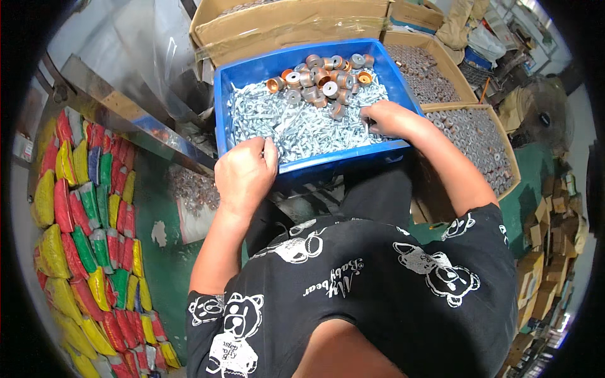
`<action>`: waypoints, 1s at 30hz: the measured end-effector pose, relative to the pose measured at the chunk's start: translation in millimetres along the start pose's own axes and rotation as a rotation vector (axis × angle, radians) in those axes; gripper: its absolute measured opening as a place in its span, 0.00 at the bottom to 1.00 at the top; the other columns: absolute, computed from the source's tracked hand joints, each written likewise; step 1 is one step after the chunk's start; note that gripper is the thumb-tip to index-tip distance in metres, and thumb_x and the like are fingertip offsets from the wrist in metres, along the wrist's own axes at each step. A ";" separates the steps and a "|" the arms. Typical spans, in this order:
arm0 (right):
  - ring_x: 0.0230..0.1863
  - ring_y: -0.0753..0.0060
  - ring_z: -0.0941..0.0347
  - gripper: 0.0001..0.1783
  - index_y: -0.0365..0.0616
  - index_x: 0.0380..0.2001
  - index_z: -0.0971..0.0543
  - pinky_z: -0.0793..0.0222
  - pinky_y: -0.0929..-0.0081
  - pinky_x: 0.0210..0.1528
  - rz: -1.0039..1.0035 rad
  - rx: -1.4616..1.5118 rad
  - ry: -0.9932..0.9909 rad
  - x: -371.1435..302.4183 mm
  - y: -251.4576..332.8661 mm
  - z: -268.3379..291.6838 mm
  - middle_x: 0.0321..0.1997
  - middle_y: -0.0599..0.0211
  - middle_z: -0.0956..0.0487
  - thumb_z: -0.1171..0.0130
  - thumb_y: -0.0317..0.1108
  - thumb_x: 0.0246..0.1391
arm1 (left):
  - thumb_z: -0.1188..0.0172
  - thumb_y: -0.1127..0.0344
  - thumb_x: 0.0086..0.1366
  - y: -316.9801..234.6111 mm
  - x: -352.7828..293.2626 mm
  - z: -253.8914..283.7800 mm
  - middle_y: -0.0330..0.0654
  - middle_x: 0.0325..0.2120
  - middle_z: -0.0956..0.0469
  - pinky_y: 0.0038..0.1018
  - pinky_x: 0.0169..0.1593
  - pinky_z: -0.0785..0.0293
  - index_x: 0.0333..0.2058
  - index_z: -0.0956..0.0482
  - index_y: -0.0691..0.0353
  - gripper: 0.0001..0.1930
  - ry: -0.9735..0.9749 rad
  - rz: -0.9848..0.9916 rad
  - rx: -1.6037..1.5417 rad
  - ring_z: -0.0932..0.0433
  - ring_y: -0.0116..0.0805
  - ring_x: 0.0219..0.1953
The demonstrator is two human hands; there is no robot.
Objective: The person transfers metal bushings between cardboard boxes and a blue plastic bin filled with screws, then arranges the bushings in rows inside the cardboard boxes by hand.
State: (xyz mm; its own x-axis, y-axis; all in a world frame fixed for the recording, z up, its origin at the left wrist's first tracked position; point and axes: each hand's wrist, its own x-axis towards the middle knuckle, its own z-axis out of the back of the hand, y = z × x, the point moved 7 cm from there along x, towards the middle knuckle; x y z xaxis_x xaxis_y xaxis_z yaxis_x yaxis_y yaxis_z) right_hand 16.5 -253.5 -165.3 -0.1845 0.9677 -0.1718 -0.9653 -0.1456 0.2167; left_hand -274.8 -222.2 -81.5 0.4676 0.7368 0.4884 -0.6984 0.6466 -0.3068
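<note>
- A black shirt [384,309] with white bear prints lies nearest, with dark trousers [378,195] just beyond its hem.
- The blue bin [353,156] is in the middle of the scene, past the trousers. Its long axis runs left to right, slightly slanted, with the right end a little farther off; its short sides point away from the person.
- The left hand [242,173] is at the bin's near left corner. Its grip is narrow, fingers curled round the rim there, thumb pointing to the far side.
- The right hand [392,120] reaches over the bin's right side, its forearm coming in from the near right. Its grip is curled down at the screws, fingertips toward the left; whether any screw is held, I cannot tell.
- Silvery screws [302,129] cover the inside of the bin, their long axes pointing every way.
- Short metal cylinders [329,89] sit heaped on the screws in the far middle. Some stand end up, others lie on their sides; a few show copper-coloured insides.
- A cardboard box [283,28] stands just behind the bin's far side.
- To the right, a second carton [508,148] holds many small metal pieces [479,142].
- To the left, red, yellow and green sacks [69,252] lie stacked beside the green floor [154,217].
</note>
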 end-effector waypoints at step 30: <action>0.15 0.92 0.43 0.12 0.41 0.35 0.20 0.52 0.88 0.14 -0.393 1.030 0.093 20.9 59.5 36.2 0.16 0.83 0.34 0.38 0.38 0.56 | 0.39 0.61 0.60 6.6 -8.3 8.3 0.48 0.16 0.26 0.42 0.24 0.31 0.18 0.26 0.60 0.15 -0.089 -0.151 -0.211 0.25 0.50 0.20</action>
State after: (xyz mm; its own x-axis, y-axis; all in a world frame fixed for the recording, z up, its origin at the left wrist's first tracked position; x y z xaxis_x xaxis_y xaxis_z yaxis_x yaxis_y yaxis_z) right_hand -38.1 -234.5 -121.2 0.0461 0.8836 -0.4660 -0.3522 0.4509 0.8201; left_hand -287.8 -225.7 -80.8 0.5019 0.6143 0.6089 -0.4912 0.7818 -0.3839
